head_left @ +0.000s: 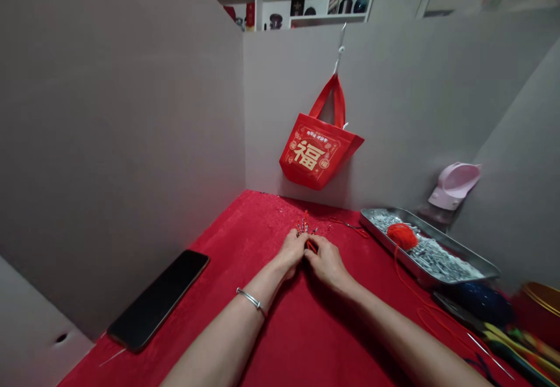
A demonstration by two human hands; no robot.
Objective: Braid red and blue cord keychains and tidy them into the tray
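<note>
Over red tabletop (258, 224), a small corded bundle (305, 226) is pinched by left hand (292, 252) and right hand (327, 261), judged part-worked, finishing apparently outstanding, with red-orange yarn ball (402, 236) in metal tray (452, 248) at right.

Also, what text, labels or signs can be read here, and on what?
"福": large, on the red bag.
Smaller print around it: too small to read reliably.
Marks on the black box and red box up on the shelf: too blurred.
</note>
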